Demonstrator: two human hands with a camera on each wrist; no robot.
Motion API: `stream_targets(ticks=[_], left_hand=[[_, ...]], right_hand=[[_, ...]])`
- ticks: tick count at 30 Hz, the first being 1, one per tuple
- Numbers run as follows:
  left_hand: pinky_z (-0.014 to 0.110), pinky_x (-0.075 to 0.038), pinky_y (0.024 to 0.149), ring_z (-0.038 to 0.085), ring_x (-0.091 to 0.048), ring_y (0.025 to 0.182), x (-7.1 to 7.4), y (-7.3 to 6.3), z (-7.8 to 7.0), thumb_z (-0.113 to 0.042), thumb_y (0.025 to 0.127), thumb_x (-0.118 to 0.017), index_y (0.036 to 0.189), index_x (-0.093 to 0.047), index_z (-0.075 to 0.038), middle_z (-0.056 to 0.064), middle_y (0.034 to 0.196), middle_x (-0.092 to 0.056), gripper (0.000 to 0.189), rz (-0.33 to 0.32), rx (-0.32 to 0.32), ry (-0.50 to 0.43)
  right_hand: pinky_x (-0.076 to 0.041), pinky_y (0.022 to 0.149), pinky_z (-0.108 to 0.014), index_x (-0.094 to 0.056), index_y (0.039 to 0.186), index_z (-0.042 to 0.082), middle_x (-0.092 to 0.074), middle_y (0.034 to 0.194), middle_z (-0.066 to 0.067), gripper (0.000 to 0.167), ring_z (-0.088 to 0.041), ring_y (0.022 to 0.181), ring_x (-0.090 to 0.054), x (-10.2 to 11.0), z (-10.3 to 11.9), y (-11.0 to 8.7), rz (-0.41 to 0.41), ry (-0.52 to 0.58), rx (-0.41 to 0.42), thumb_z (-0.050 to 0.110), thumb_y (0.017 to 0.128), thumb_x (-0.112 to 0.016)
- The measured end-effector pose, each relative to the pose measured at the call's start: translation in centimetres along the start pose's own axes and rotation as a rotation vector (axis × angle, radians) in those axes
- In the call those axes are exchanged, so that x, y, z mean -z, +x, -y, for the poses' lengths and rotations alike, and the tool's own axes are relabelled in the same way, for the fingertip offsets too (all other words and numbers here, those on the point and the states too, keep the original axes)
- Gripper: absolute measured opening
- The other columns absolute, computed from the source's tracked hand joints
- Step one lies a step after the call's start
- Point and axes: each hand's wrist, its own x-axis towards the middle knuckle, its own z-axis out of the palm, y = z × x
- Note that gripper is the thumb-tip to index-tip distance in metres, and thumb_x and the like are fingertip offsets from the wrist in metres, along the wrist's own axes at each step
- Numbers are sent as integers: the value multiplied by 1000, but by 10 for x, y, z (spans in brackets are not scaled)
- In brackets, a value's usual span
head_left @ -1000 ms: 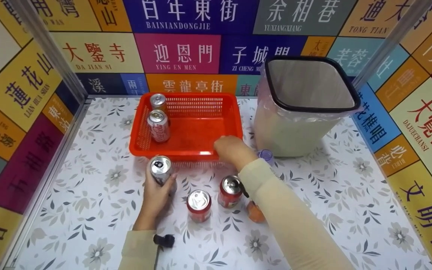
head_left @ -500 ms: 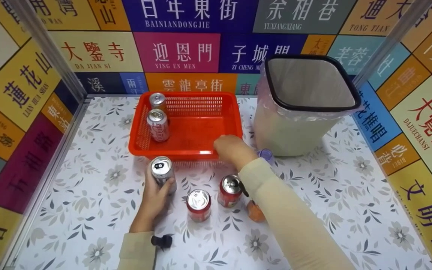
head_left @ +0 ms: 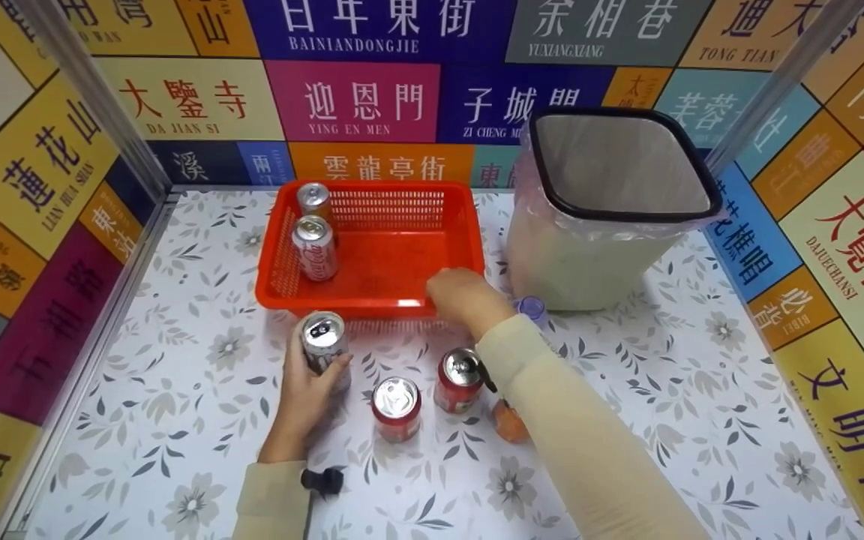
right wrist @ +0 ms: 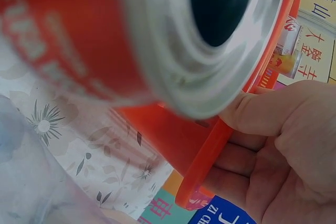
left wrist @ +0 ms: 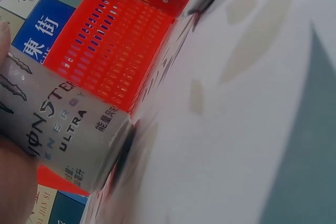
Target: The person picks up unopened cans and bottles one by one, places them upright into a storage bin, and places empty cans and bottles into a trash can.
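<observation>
My left hand [head_left: 306, 394] grips a silver Monster energy drink can [head_left: 324, 334], roughly upright, just in front of the red basket [head_left: 372, 304]. Its tab hole is open; whether its base touches the table I cannot tell. My right hand [head_left: 468, 298] holds the basket's front right rim, with thumb above and fingers underneath in the right wrist view. Two cans stand in the basket's left part: a pink-and-white Coca-Cola can [head_left: 315, 251] and an orange can with a silver top [head_left: 314, 199] behind it. Between my arms stand two red cans, a left one [head_left: 396, 411] and a right one [head_left: 459, 384].
A pale bin [head_left: 582, 262] with a black rim and a clear liner stands right of the basket. Partly hidden by my right forearm are a crumpled orange thing [head_left: 509, 422] and a purple-topped thing [head_left: 532, 308]. Sign-covered walls enclose the flowered table [head_left: 199, 420].
My left wrist has shifted slightly left, while the silver can has moved only a touch. My right hand keeps its hold on the basket rim.
</observation>
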Motion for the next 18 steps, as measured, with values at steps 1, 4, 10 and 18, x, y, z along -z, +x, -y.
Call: stream_targets(ticks=[1, 4, 10, 18], left_hand=[[49, -27, 127, 34, -44, 145, -1, -1, -1, 0, 95, -76, 162, -30, -1, 22, 158, -44, 82, -3, 4, 1], [50, -26, 127, 35, -43, 145, -2, -3, -5, 0, 99, -70, 163, -22, 1, 24, 158, -42, 80, -18, 9, -23], [57, -23, 128, 41, -37, 151, -2, -2, -16, -7, 109, -55, 166, -13, -4, 26, 163, -37, 71, -25, 28, -49], [52, -26, 127, 30, -42, 147, 3, 10, -40, -14, 108, -62, 165, -22, -11, 16, 159, -42, 70, -48, 28, -57]], right_hand=[[-56, 104, -45, -74, 111, 6, -73, 110, -13, 19, -32, 101, -66, 0, 0, 0, -1, 9, -3, -1, 94, -75], [-55, 104, -46, -74, 111, 6, -73, 110, -14, 18, -33, 102, -66, 1, 0, -1, -2, 15, -3, -1, 94, -74], [-54, 107, -46, -74, 113, 5, -72, 110, -15, 20, -34, 103, -66, 0, 0, -1, 0, 22, -10, 3, 93, -76], [-55, 106, -46, -74, 112, 7, -72, 109, -13, 15, -32, 100, -64, 1, -1, -1, 10, 49, -15, 5, 97, -74]])
